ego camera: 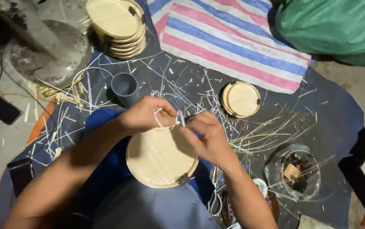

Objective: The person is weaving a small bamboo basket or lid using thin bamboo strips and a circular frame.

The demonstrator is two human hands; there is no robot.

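A round woven bamboo tray [159,159] rests on my lap, tilted toward me, with a small clip on its lower right rim. My left hand [146,113] grips the tray's upper rim, and a thin white strip [165,123] loops beneath its fingers. My right hand [208,133] pinches the other end of that strip just above the rim, beside the left hand. Both hands sit close together at the tray's top edge.
A stack of similar round trays [116,27] stands at the back left. A smaller round pair [241,99] lies on the dark mat [335,114] among several loose bamboo slivers. A grey plastic cup [125,87], a glass bowl [292,171] and a striped tarp [233,38] lie around.
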